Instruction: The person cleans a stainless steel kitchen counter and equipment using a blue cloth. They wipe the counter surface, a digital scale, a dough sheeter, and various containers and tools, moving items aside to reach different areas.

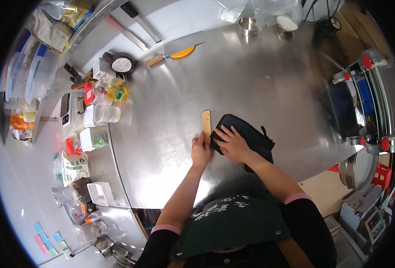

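Near the middle of the steel worktable, my left hand (201, 152) has its thumb and fingers at the lower end of a light wooden handle (206, 120) with small rivets, perhaps of a bench scraper; any blade is hard to make out. Just right of it lies a black zippered pouch (247, 131) with a small pull tab at its right. My right hand (233, 144) rests flat on the pouch's left part, fingers spread. My right forearm crosses and hides some of the pouch.
Along the steel worktable's (184, 90) back edge lies an offset spatula (155, 60) beside a yellow scraper (183, 52). Bottles and plastic tubs (107, 113) line the left. A dough sheeter (368, 104) stands right, above a round sieve (358, 169). A metal ring (248, 26) sits far back.
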